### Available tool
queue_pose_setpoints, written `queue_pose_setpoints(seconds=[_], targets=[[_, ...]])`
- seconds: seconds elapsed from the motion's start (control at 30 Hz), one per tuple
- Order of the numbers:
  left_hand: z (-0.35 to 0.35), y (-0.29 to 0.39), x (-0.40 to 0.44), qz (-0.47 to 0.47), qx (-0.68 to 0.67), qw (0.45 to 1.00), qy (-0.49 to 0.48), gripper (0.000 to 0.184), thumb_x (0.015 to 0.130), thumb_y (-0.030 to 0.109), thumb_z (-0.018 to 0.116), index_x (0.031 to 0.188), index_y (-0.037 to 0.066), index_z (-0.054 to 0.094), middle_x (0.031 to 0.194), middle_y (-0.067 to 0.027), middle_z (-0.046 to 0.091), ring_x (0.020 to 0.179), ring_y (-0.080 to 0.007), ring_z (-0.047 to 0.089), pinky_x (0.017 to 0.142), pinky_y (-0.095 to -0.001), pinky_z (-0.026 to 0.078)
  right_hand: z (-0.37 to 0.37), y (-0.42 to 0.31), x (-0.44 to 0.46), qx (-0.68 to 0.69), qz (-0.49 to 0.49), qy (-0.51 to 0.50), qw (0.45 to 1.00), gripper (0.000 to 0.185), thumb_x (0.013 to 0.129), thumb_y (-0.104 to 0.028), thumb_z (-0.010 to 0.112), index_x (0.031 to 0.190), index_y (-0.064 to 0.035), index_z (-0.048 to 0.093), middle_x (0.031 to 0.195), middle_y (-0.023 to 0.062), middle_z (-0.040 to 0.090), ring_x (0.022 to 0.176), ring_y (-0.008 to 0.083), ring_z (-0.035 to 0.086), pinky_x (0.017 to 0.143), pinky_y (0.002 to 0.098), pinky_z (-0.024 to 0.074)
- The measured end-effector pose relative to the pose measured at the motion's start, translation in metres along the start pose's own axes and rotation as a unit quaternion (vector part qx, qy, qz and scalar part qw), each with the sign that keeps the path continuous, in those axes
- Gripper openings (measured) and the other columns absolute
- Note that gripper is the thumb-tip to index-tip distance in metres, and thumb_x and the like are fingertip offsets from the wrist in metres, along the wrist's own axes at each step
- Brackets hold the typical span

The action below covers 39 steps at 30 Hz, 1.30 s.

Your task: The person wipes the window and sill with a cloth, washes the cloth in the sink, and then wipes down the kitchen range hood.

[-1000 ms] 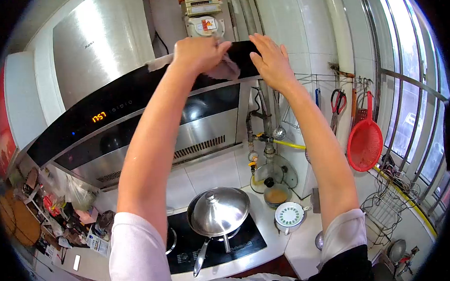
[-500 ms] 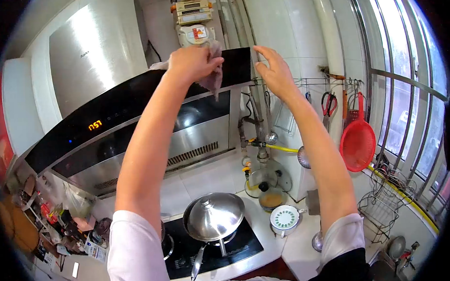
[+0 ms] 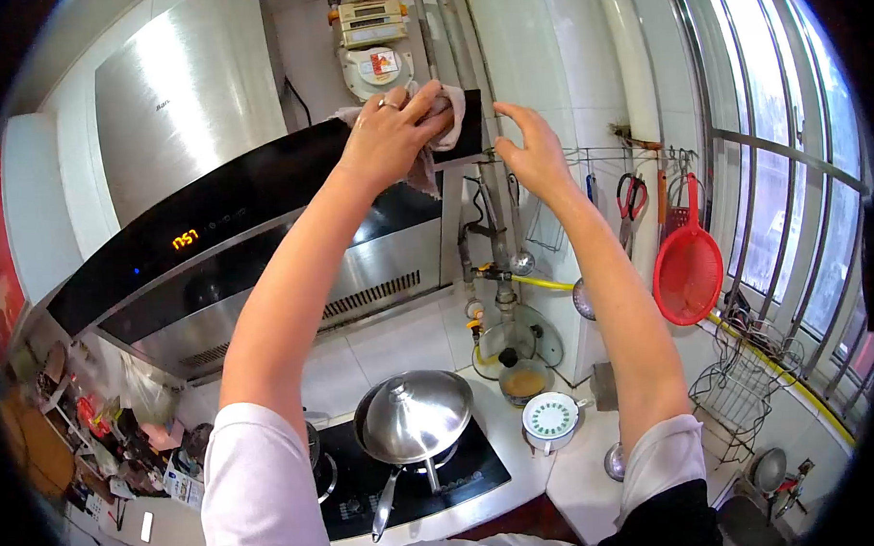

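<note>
My left hand (image 3: 386, 130) is closed on a crumpled greyish-pink cloth (image 3: 459, 118), pressing it against the black front panel of the range hood (image 3: 289, 177) near its right end. Part of the cloth hangs down below my fingers. My right hand (image 3: 537, 152) is raised just beyond the hood's right end, thumb and fingers apart, with nothing in it. Whether its fingertips touch the hood's edge I cannot tell. The hood's lit display (image 3: 185, 239) reads 17:57.
Below, a lidded steel pan (image 3: 413, 418) stands on the black cooktop (image 3: 483, 474). Right of it are a lidded white bowl (image 3: 551, 416) and a pot (image 3: 524, 383). A red strainer (image 3: 688, 274) and scissors (image 3: 632, 199) hang from a rail. A gas meter (image 3: 376, 68) is above.
My left hand has lowered onto the hood's front panel with the cloth, its fingers now spread over the bunched fabric. My right hand has shifted slightly downward, staying by the hood's right end.
</note>
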<state>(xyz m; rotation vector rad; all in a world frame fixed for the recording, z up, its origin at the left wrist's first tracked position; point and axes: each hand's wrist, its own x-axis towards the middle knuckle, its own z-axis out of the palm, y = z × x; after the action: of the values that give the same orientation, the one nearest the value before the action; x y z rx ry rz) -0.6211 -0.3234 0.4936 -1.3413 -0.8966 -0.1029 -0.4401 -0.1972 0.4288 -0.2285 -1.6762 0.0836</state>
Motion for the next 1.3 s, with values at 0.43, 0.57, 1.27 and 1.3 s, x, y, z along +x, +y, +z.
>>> queue_pose_setpoints(seconds=[0.43, 0.57, 1.27, 1.3], targets=[[0.000, 0.003, -0.045, -0.020, 0.021, 1.000, 0.008, 0.055, 0.068, 0.024, 0.070, 0.121, 0.034, 0.057, 0.150, 0.0017, 0.023, 0.141, -0.0304, 0.014, 0.106, -0.0578, 0.023, 0.001, -0.009, -0.006, -0.033, 0.008, -0.019, 0.999, 0.049, 0.073, -0.012, 0.062, 0.122, -0.0054, 0.054, 0.123, 0.0161, 0.053, 0.118, 0.0325, 0.047, 0.102, 0.0390, 0.0365], [0.010, 0.021, -0.032, -0.023, -0.011, 0.998, -0.055, 0.067, 0.065, 0.037, 0.072, 0.129, 0.036, 0.050, 0.152, 0.0020, 0.019, 0.143, -0.0290, 0.007, 0.108, -0.0602, 0.017, 0.010, -0.010, -0.010, -0.034, 0.009, -0.018, 0.999, 0.050, 0.073, -0.012, 0.062, 0.122, -0.0064, 0.054, 0.125, 0.0155, 0.051, 0.119, 0.0332, 0.046, 0.102, 0.0401, 0.0370], [-0.047, 0.045, -0.095, -0.085, -0.449, 0.889, 0.024, 0.050, 0.063, -0.003, 0.074, 0.108, 0.008, 0.055, 0.102, -0.0096, 0.064, 0.094, -0.0270, 0.062, 0.082, -0.0326, 0.050, 0.027, -0.059, -0.049, 0.113, -0.217, -0.218, 0.945, 0.099, 0.058, -0.032, 0.084, 0.140, -0.0071, 0.035, 0.138, 0.0180, 0.042, 0.125, 0.0349, 0.042, 0.105, 0.0416, 0.0343], [-0.047, 0.057, -0.092, -0.180, -0.555, 0.811, 0.047, 0.059, 0.057, -0.009, 0.076, 0.108, 0.008, 0.052, 0.104, -0.0080, 0.063, 0.093, -0.0226, 0.063, 0.082, -0.0313, 0.051, 0.031, -0.060, -0.054, 0.115, -0.217, -0.218, 0.945, 0.099, 0.058, -0.032, 0.084, 0.140, -0.0071, 0.035, 0.138, 0.0180, 0.042, 0.125, 0.0349, 0.042, 0.105, 0.0416, 0.0343]])
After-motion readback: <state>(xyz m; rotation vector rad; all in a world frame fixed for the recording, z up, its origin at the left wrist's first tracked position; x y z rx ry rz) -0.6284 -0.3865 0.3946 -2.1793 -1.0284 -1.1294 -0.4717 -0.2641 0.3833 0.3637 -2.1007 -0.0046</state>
